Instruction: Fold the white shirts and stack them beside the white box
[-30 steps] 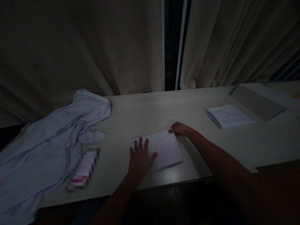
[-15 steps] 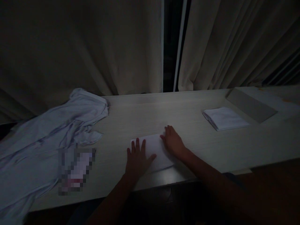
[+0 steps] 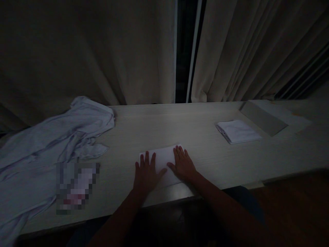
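In a dim room, a person's left hand and right hand lie flat, palms down and fingers spread, side by side on a small folded white cloth near the front edge of a long pale wood-grain counter; neither hand grips anything. To the left, a crumpled pale blue garment sprawls over the counter's end, with a blurred patch lying just in front of it. Farther back on the right, well apart from the hands, sits a second folded white cloth, beside a flat grey panel. Beige curtains hang behind, parted by a narrow dark gap.
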`<act>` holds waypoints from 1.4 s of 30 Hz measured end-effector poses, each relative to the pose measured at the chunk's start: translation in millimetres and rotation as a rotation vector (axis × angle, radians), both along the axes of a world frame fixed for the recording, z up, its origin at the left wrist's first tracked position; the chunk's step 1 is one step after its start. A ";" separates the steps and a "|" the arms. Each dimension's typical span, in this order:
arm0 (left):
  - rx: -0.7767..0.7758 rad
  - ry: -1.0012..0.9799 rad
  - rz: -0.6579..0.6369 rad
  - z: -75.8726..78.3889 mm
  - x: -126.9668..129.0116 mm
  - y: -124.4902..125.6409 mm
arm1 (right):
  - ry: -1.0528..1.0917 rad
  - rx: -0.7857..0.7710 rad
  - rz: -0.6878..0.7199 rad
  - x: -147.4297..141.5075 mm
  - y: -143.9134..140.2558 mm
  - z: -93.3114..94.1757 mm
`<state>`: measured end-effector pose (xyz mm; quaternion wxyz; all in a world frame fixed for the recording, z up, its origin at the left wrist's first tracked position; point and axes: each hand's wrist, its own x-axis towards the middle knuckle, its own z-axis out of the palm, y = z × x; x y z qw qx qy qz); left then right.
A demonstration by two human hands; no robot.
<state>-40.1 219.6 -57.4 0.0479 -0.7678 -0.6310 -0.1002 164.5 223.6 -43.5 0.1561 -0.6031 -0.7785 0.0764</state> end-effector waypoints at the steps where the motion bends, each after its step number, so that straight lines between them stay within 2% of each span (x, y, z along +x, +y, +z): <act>1: 0.004 -0.004 0.002 0.0 0.3 -0.3 | -0.011 0.009 -0.005 -0.4 -3.0 -0.6; 6: 0.024 -0.018 0.002 -3.1 -0.4 -0.3 | -0.036 0.028 -0.078 0.2 -20.2 -7.6; 9: 0.017 -0.028 -0.005 -4.8 -1.4 0.6 | -0.065 0.008 -0.092 -2.0 -16.7 -3.2; 13: 0.012 -0.042 -0.005 -4.6 -0.8 0.7 | -0.081 -0.063 -0.118 -4.9 14.4 17.1; 18: -0.006 -0.057 0.007 -2.1 -0.2 0.1 | 0.102 -0.182 -0.320 3.0 65.9 36.6; 23: -0.007 -0.050 0.005 -0.3 -1.2 -0.7 | 0.199 -0.435 -0.198 26.4 100.7 45.7; 29: 0.001 -0.046 0.003 -2.4 -1.8 -0.4 | 0.267 -0.768 -0.062 62.3 125.5 60.8; 32: -0.002 -0.054 0.002 -3.2 -2.9 -0.1 | 0.385 -0.963 -0.045 67.9 134.5 60.1; 34: -0.007 -0.058 -0.004 -3.4 -3.6 -0.2 | 0.461 -1.026 -0.051 68.3 139.4 56.2; 38: -0.015 -0.059 -0.014 -3.3 -4.6 -0.2 | 0.603 -1.025 -0.090 69.4 144.1 44.5; 42: -0.030 -0.063 -0.017 -2.9 -5.1 0.6 | 0.703 -0.927 -0.155 70.1 140.2 32.2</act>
